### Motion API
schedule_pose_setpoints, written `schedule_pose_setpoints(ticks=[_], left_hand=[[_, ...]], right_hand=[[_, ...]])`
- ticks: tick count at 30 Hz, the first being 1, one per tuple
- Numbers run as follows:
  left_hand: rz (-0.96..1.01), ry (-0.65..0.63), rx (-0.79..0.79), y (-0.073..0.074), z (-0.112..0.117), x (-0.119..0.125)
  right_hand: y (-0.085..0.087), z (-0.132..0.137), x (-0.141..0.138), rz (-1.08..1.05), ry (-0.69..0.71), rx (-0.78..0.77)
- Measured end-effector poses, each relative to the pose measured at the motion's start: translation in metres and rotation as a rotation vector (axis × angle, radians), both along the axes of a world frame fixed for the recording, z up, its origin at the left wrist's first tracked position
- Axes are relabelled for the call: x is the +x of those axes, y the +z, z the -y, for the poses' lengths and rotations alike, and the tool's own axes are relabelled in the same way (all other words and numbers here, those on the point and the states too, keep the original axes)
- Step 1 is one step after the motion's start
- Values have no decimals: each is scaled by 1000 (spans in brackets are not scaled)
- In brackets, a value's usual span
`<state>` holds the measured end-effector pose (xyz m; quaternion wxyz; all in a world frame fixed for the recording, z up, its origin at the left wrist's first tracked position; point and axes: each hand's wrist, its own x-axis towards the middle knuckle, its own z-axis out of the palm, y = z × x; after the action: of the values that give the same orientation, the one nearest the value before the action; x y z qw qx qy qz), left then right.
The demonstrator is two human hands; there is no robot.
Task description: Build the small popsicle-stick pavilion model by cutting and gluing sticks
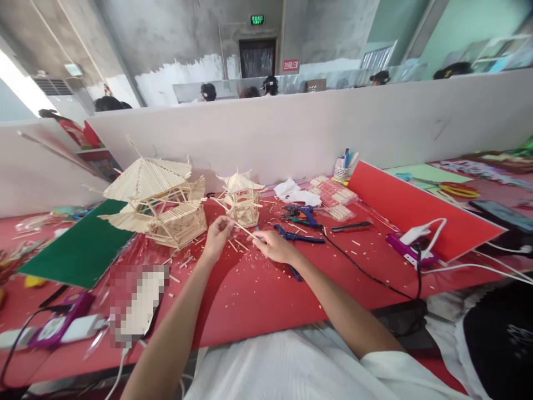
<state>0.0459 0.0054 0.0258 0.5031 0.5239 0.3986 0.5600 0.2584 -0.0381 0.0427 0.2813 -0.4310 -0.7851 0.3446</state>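
Observation:
Between my two hands a thin wooden stick [244, 228] is held slantwise above the red table. My left hand [219, 236] pinches its left end, and the fingers of my right hand [272, 244] close on its right end. Just behind the stick stands a small pavilion model [242, 200] built of wooden sticks. A larger stick-built pavilion model [160, 200] with a broad roof is to the left of it. Blue-handled cutters [297, 236] lie beyond my right hand, with a blue glue gun [306, 214] behind them.
Stick offcuts litter the red table [245, 311]. A green board [83, 244] lies left, and a red board [420, 211] leans at right. Purple power strips [410, 250] with cables sit at both sides. Packs of sticks [335, 194] lie near the white partition [300, 133].

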Motion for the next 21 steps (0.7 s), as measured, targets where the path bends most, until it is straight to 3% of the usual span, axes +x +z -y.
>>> schedule_pose_setpoints(ticks=[9,18,21], left_hand=[[-51,-117,-3,2,1,-4],[-158,-136,74,0,3,2],[-154,-91,58,-1,2,2]], right_hand=[[2,2,2,22,38,10],[1,-1,2,11,-32,2],[2,-2,4,-4,-48,12]])
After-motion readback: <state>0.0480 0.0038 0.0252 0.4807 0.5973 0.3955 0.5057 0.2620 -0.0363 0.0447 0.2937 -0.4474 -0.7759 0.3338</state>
